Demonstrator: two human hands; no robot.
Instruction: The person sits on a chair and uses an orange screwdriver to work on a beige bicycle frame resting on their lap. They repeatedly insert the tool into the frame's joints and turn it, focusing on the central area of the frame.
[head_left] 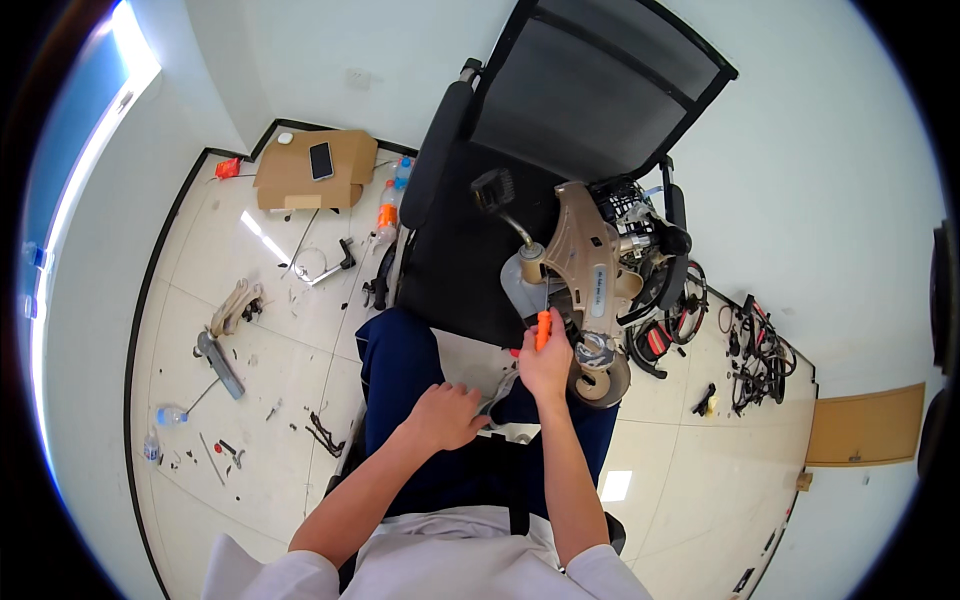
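My right hand (546,368) is closed around a screwdriver with an orange handle (544,330). Its shaft points up to the tan metal collar (533,262) of a bulky assembly leaning against the chair seat and my right leg. That assembly has a beige plastic housing (580,250), a grey curved piece (522,290), and a black pedal (492,188) on a bent metal crank. At its lower end sits a round beige piece (598,384). Over my lap, the fingers of my left hand (446,415) curl against a grey-white part (503,390), mostly hidden beneath them.
A black mesh office chair (470,260) stands in front, with black parts heaped at its right side. Tools, bottles and bike-like parts (218,362) lie on the left floor. Flattened cardboard (285,175) carries a phone (321,161). Dark parts (757,355) pile along the right wall.
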